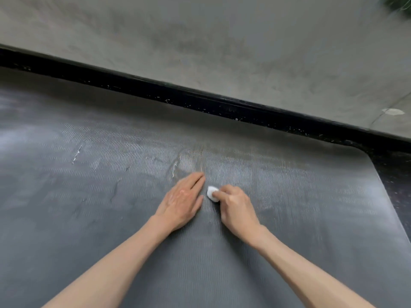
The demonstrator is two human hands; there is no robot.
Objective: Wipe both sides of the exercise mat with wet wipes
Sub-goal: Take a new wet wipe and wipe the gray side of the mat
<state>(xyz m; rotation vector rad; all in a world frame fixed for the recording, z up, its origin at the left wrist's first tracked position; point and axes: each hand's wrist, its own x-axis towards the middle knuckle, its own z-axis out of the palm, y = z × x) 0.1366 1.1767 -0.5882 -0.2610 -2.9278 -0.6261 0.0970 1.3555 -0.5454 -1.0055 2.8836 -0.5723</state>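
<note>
A dark grey ribbed exercise mat [89, 196] lies flat and fills most of the view; its rounded far right corner shows at the right. My left hand [183, 202] rests flat on the mat near its middle, fingers straight and together. Just to its right, my right hand [236, 207] pinches a small bunched white wet wipe [211, 192] and holds it down on the mat. A scuffed, brownish patch with pale marks sits on the mat just beyond both hands.
A black speckled floor strip [200, 101] runs along the mat's far edge. Behind it rises a grey concrete wall [222, 41]. Something green, blurred, shows in the top right corner [400, 5].
</note>
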